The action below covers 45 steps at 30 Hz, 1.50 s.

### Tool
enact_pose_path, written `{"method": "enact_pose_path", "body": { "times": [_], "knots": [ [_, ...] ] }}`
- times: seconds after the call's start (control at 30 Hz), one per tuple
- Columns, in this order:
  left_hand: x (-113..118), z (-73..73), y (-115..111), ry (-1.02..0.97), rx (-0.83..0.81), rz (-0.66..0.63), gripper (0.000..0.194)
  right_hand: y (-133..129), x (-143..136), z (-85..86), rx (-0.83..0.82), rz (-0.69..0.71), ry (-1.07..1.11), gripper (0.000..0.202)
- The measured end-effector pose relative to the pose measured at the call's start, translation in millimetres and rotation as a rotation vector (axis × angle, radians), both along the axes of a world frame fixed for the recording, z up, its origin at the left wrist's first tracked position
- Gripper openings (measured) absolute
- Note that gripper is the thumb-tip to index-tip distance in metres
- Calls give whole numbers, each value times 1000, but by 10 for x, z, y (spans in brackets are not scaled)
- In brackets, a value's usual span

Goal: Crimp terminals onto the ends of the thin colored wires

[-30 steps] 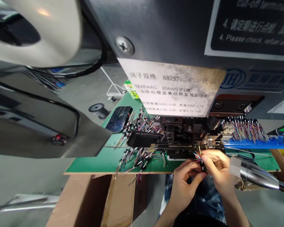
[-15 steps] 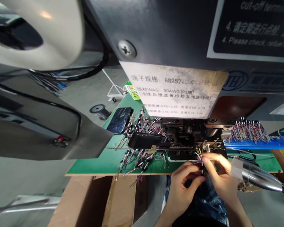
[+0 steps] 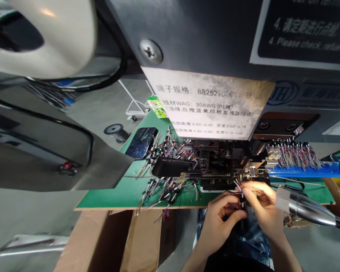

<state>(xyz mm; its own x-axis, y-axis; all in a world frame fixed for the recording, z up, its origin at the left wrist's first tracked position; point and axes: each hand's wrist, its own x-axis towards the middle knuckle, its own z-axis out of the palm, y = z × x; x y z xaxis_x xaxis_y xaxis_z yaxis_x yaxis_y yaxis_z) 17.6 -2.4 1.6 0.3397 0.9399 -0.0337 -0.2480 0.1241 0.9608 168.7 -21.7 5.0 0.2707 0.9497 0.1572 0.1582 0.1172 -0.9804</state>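
Note:
Thin multicoloured wires (image 3: 238,184) fan upward from between my hands, just in front of the crimping machine's black lower tooling (image 3: 219,173). My left hand (image 3: 222,219) pinches the dark lower part of this wire bundle, thumb against fingers. My right hand (image 3: 260,200) grips the coloured wires near their upper ends, with its fingertips close to the metal tooling. Above hangs the grey machine head (image 3: 198,34) with a white paper label (image 3: 209,109). Loose wire bundles (image 3: 170,189) lie on the green table (image 3: 110,194) left of my hands.
A dark phone-like slab (image 3: 141,142) lies at the table's left. More wires (image 3: 297,155) rest by a blue tray (image 3: 308,173) at the right. A silver lamp-like tube (image 3: 308,207) reaches near my right wrist. Cardboard boxes (image 3: 143,240) stand below the table's front edge.
The metal part below the machine head at the right has shifted, showing two screws in the opening. The view has moved slightly. Both hands keep nearly the same place and grip.

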Motion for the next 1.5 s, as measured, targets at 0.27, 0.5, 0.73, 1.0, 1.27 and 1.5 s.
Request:
{"method": "enact_pose_path", "body": {
  "times": [0.27, 0.5, 0.73, 1.0, 1.27, 1.5],
  "knots": [
    [20, -27, -36, -31, 8, 23, 23, 16, -1, 10, -7, -26, 1, 25],
    [31, -31, -36, -46, 5, 22, 26, 39, -23, -2, -15, -34, -28, 26],
    [-29, 17, -36, -16, 10, 36, 28, 82, 68, -1, 121, 2, -212, 19],
    [-157, 101, 26, -183, -192, -186, 40, 69, 106, 259, 266, 108, -292, 12],
    [-43, 49, 31, -110, -190, -94, 42, 21, 25, 103, -40, 40, 69, 20],
    [-29, -7, 9, -33, -97, -12, 41, 50, 4, 117, -65, 18, 103, 27]
  ]
}}
